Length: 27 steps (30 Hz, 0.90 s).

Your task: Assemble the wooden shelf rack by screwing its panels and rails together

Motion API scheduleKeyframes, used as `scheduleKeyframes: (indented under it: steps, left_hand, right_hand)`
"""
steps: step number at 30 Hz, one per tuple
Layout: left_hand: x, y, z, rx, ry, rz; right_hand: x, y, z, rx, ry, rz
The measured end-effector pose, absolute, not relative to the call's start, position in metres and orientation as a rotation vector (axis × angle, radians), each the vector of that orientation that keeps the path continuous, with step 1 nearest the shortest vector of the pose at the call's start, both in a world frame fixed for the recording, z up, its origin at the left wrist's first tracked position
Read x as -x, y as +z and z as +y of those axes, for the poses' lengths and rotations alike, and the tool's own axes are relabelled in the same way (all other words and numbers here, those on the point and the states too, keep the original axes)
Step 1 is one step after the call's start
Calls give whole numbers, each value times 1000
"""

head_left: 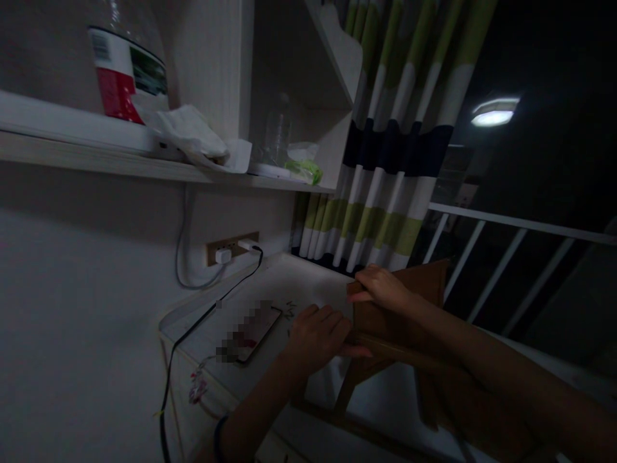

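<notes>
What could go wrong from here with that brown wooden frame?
The brown wooden frame, gripped by the left hand and right hand, might swing into the phone lying beside the left hand. Also, the black cable hanging over the edge could snag and get tugged.

The left forearm (270, 402) is rising from the lower edge, slanting up and rightward, while the right forearm (477, 354) is reaching in from the lower right corner. The left hand (321, 335) is bending its fingers into a grip, its thumb pointing rightward. The right hand (378, 286), sitting higher and farther out, is curling its fingers, its thumb pointing leftward below them.
</notes>
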<state>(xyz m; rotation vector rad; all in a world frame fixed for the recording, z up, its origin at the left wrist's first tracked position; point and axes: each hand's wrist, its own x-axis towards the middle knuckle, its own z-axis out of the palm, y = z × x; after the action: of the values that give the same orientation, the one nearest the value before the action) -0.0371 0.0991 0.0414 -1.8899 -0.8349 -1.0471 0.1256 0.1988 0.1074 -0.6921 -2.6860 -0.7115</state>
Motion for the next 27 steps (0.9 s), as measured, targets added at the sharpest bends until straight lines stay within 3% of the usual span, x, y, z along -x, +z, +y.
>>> scheduleKeyframes:
  steps: [19,27]
  left_hand:
    - [32,38,109,1851,-1096,-751]
    - [27,44,115,1928,-1029,-811]
  right_hand:
    - [-124,91,184,659,-623,-2892]
    - [-139,107,172,770,-634,-2935]
